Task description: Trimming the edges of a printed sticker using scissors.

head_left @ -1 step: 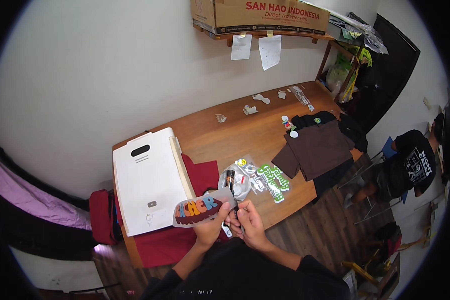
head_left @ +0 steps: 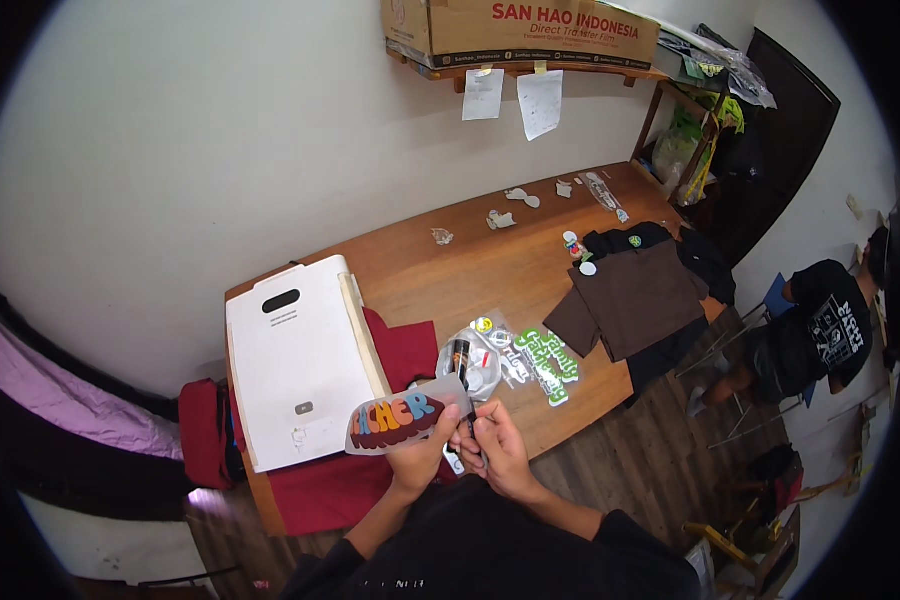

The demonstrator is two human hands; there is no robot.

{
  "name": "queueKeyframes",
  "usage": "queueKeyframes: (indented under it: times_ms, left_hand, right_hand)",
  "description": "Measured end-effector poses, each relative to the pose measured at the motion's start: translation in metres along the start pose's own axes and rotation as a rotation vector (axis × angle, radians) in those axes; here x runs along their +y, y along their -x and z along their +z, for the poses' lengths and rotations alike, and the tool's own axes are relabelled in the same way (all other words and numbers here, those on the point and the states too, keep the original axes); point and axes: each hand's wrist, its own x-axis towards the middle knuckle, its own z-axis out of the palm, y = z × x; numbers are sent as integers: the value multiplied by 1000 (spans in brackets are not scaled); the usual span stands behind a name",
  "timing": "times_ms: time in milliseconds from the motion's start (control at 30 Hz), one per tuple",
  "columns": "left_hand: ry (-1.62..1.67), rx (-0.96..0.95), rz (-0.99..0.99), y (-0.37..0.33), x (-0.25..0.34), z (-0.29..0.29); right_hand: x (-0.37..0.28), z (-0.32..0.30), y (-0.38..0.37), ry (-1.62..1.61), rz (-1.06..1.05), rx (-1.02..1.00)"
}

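My left hand (head_left: pixel 420 458) is closed on the right end of a translucent transfer film (head_left: pixel 362 443) printed with orange, blue and maroon lettering, holding it above the table's near edge. Close beside it, my right hand (head_left: pixel 502 452) is closed round a slim black tool, which looks like scissors (head_left: pixel 472 396); the fingers hide most of it. Behind the hands sits a clear plastic bowl (head_left: pixel 489 383) with a black can and small items inside. Transfer films with green lettering (head_left: pixel 550 366) and white lettering (head_left: pixel 513 368) lie to its right.
A white heat press (head_left: pixel 315 370) stands at the left over maroon cloth (head_left: pixel 330 498). Folded brown fabric (head_left: pixel 635 300) and black garments lie on the right of the wooden table (head_left: pixel 400 260). Film scraps (head_left: pixel 501 220) lie farther back. A person (head_left: pixel 820 330) sits at the far right.
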Motion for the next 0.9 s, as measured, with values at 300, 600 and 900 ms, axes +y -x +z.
queueKeyframes:
  times_ms: [300, 600, 900]
  left_hand:
    - [-63, 12, 20, 0, 0, 1]
    - [-24, 24, 2, 1, -1, 3]
    - [-29, 2, 21, 1, -3, 1]
  right_hand:
    - [1, -1, 0, -20, -2, 2]
    - [3, -4, 0, -20, -7, -8]
    - [1, -1, -1, -37, 1, 4]
